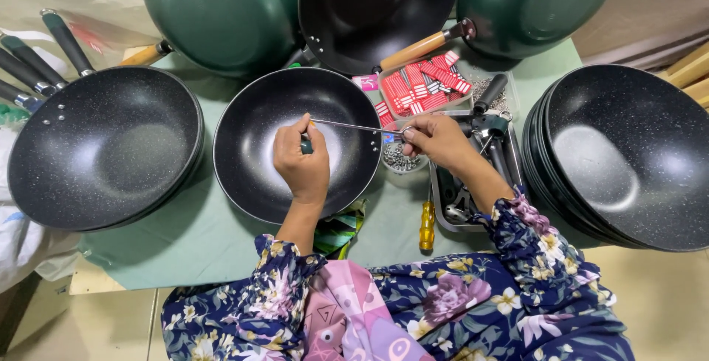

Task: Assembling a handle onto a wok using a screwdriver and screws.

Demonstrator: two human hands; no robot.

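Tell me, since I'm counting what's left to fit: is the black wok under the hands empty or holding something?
Empty: the black wok shows only bare speckled coating; the left hand merely holds a screwdriver above it.

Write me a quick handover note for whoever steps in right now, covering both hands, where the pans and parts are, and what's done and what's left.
Left hand: gripping the screwdriver by its handle, over the middle wok.
Right hand: fingertips pinching the screwdriver's tip end, above the small dish of screws.
Things: tray of tools at right, red packets behind it, yellow screwdriver on the green table.
Done: three green woks at the back show wooden handles fitted.
Left: the middle wok, the stack on the right and the left wok show no handle. Loose dark handles lie far left.
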